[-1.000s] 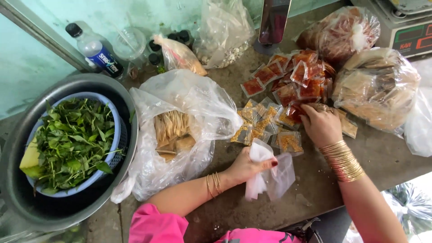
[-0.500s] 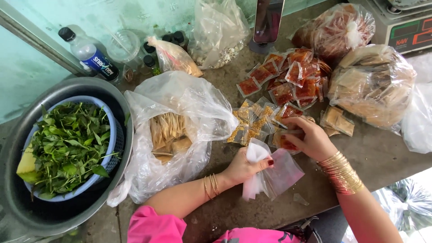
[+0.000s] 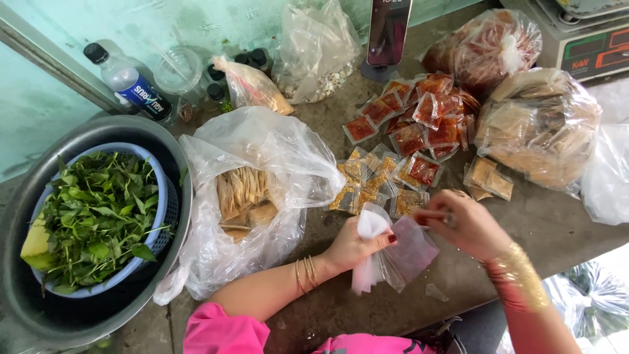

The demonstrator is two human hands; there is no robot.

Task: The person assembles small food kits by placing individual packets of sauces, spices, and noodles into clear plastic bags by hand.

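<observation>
My left hand point(image 3: 354, 248) grips the bunched top of a small clear plastic bag point(image 3: 400, 259) that hangs over the counter. My right hand point(image 3: 462, 223) holds a small sachet with red filling at the bag's mouth; the sachet is mostly hidden by the fingers. Just beyond both hands lies a heap of small sachets point(image 3: 377, 183) with yellow-brown filling, and farther back a pile of red sachets point(image 3: 419, 121).
A big open plastic bag of pale crackers point(image 3: 246, 190) lies left of my hands. A metal basin point(image 3: 39, 314) holds a blue basket of green leaves point(image 3: 98, 219). Tied bags point(image 3: 537, 128), a water bottle point(image 3: 128, 82), a phone point(image 3: 388, 29) and a scale point(image 3: 593, 39) stand behind.
My right hand came back from the sachet heap to the mouth of the small bag, carrying a sachet. My left hand kept hold of the bag.
</observation>
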